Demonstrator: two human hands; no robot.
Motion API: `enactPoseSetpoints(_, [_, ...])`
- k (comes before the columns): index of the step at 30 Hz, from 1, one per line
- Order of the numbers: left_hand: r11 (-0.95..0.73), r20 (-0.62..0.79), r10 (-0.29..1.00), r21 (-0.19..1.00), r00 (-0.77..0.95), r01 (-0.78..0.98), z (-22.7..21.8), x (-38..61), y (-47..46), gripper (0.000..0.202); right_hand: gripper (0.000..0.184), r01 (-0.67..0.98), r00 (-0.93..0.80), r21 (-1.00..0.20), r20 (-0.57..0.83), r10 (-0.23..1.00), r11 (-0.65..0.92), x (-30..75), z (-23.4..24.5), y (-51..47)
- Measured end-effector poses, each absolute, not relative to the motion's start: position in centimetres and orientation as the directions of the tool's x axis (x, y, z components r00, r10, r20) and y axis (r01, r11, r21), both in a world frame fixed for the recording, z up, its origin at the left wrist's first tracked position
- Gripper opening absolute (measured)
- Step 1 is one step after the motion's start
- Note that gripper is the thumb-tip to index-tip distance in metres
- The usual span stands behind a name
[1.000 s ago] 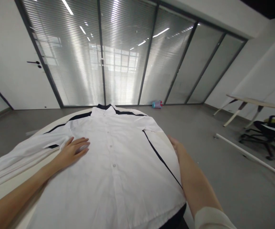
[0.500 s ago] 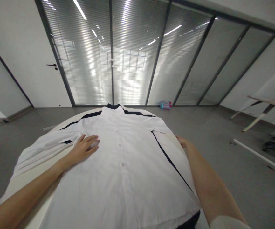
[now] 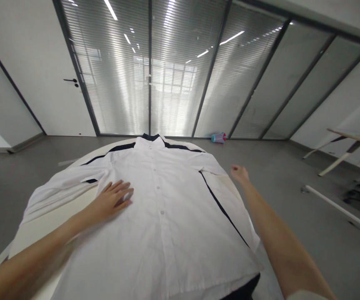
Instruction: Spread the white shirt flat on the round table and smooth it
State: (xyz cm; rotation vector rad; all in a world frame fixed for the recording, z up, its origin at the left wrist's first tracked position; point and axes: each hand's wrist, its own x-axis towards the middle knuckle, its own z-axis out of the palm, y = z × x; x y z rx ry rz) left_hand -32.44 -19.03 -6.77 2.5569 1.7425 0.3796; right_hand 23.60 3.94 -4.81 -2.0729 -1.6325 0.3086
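Note:
A white button-front shirt (image 3: 186,216) with a black collar and black trim lies spread, front up, over a pale rounded table (image 3: 58,216). My left hand (image 3: 114,198) rests on the chest of the shirt at its left side, fingers stretched out and pressed to the cloth. Just off the right edge of the table, near the shirt's right sleeve, is my right hand (image 3: 239,173). Its fingers are curled in, and what they hold, if anything, is hidden. White cloth shows along the table's right edge beside my forearm. A dark patch (image 3: 245,288) shows under the hem.
Beyond the table, a blue and pink basket (image 3: 218,138) lies on the grey floor (image 3: 270,166) against a glass partition (image 3: 173,83) with blinds. At the right are a wooden-topped table (image 3: 354,136) and a white bar (image 3: 338,208). A white door (image 3: 64,108) is at the left.
My right hand has risen a little, away from the table's edge. My left hand stays on the shirt, its fingers a little flatter. The view has shifted slightly.

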Motion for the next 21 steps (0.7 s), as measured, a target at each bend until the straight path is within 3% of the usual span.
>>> enactPoseSetpoints(2, [-0.471,0.14,0.88,0.153,0.453,0.869,-6.1,-31.0,-21.3,0.052,0.04,0.872,0.158,-0.487,0.199,0.967,-0.042,20.6,-3.0,4.2])
enactPoseSetpoints(4, [-0.548,0.159,0.835,0.154,0.527,0.822,-5.1,-29.4,-22.1,0.052,0.042,0.868,-0.106,-0.444,0.273,0.956,0.223,15.8,-1.7,4.0])
enactPoseSetpoints(7, [-0.526,0.273,0.833,0.116,0.482,0.843,-3.6,-27.5,-19.1,0.049,0.052,0.791,-0.423,-0.359,0.262,0.867,0.495,6.7,-1.3,3.2])
enactPoseSetpoints(11, [-0.261,0.335,0.914,0.054,0.228,0.964,-4.0,-27.2,-11.2,0.053,0.067,0.809,-0.526,-0.26,0.077,0.847,0.527,-3.1,-3.2,1.5])
enactPoseSetpoints(14, [-0.088,0.225,0.972,0.052,0.074,0.995,-5.6,-28.2,-7.7,0.063,0.072,0.822,-0.551,-0.184,-0.019,0.834,0.538,-5.9,-4.8,0.7])
enactPoseSetpoints(18, [-0.071,0.126,0.99,0.043,0.065,0.997,-7.0,-29.6,-7.2,0.072,0.077,0.844,-0.533,-0.118,-0.066,0.844,0.524,-4.3,-5.4,1.4])
enactPoseSetpoints(21, [-0.129,0.106,0.986,0.019,0.126,0.992,-6.7,-31.1,-7.5,0.072,0.077,0.908,-0.42,-0.063,-0.124,0.899,0.415,-0.8,-5.0,3.2])
